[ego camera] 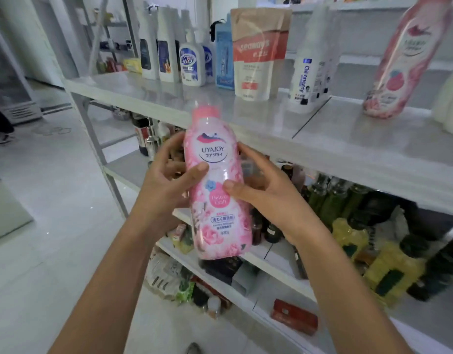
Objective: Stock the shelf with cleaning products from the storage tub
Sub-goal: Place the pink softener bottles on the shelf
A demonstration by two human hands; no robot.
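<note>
Left hand, right hand grip pink bottle — near-upright, cap up.

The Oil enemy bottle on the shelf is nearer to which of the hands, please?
Right. The right hand grips the pink bottle below and left of the Oil enemy bottle; the left hand holds the pink bottle's other side, further left.

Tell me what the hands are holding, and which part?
The left hand and right hand grip the pink bottle by its middle, one on each side.

Pink floral detergent bottle, upright, before shelf
</note>
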